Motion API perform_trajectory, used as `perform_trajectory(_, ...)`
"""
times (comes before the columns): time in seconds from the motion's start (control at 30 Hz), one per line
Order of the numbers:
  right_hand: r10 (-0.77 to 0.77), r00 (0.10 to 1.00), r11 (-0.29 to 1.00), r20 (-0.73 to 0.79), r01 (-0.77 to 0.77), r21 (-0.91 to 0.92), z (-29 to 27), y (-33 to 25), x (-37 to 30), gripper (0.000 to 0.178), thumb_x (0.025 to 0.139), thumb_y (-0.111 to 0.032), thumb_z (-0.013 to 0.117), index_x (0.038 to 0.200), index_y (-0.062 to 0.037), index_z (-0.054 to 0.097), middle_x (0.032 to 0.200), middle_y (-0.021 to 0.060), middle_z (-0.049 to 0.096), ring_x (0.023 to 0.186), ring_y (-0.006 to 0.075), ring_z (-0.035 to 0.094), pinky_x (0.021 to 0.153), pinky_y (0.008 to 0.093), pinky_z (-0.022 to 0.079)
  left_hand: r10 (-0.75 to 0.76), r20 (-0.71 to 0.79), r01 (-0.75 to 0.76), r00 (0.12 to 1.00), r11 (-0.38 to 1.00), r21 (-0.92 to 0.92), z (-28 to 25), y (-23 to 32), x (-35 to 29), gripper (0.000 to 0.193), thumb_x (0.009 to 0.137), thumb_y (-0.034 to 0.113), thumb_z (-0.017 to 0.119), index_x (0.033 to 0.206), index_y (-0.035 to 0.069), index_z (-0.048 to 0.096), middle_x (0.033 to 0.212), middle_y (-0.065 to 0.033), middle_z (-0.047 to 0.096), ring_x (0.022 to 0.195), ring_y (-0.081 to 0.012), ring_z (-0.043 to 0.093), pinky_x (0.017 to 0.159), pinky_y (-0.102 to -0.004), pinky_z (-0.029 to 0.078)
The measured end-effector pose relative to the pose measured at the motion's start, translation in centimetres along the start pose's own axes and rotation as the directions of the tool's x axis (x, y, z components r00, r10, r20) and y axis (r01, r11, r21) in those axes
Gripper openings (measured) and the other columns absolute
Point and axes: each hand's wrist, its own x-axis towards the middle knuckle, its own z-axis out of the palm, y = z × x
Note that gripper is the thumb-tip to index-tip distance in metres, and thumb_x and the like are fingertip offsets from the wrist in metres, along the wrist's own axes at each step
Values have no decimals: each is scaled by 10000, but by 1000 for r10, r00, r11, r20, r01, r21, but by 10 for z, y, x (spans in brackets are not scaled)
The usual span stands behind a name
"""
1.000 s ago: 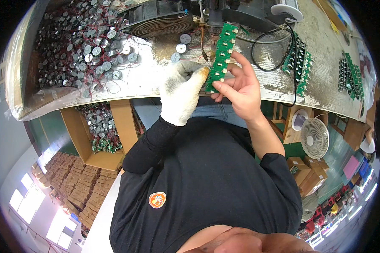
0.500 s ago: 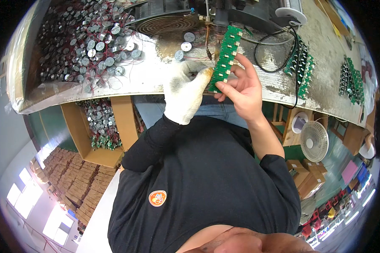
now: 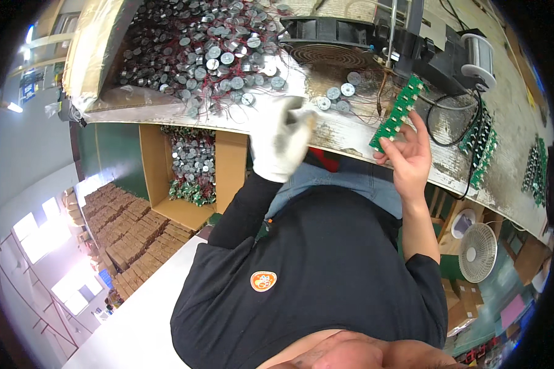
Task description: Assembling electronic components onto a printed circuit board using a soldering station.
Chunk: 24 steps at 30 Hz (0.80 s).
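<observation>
One long narrow green circuit board strip (image 3: 397, 114), studded with small components, is pinched at its lower end by the bare right hand (image 3: 407, 157) above the worn workbench edge (image 3: 351, 136). White-gloved left hand (image 3: 283, 142), blurred, loosely curled and holding nothing, hovers near silver disc-shaped parts with red wires (image 3: 209, 55).

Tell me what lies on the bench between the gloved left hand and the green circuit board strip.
Head view: a few loose round metal discs on the bench.
</observation>
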Motion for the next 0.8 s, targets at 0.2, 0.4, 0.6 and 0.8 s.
perform_trajectory(0.2,-9,1000,1000,21,9,-6,2,2,3,658,837,100,594,1406,-5,280,1096,163,552,697,157,652,550,231,537,-128,-11,126,992,956,264,-29,-37,23,261,754,123,709,1000,47,665,815,-91,629,699,-212,613,652,-302,496)
perform_trajectory(0.4,-29,999,1000,24,29,3,4,2,4,660,836,97,599,1404,0,278,1087,163,551,704,150,649,562,235,552,-102,207,6,973,908,419,-38,-46,41,181,773,104,627,940,73,688,874,-133,616,785,-317,629,691,-360,504)
perform_trajectory(0.6,-23,1000,999,19,23,24,3,3,3,663,839,85,605,1408,-5,277,1077,161,551,704,152,649,556,237,552,39,334,-174,942,908,382,-43,-47,51,142,781,124,641,906,66,677,850,-129,591,770,-318,620,677,-380,504)
perform_trajectory(0.8,-13,1000,999,11,13,30,2,1,2,666,841,81,606,1411,-11,276,1068,162,553,701,155,648,556,235,549,135,304,-224,943,934,280,-41,-47,42,109,792,128,660,849,53,604,866,-127,564,714,-311,605,621,-392,490)
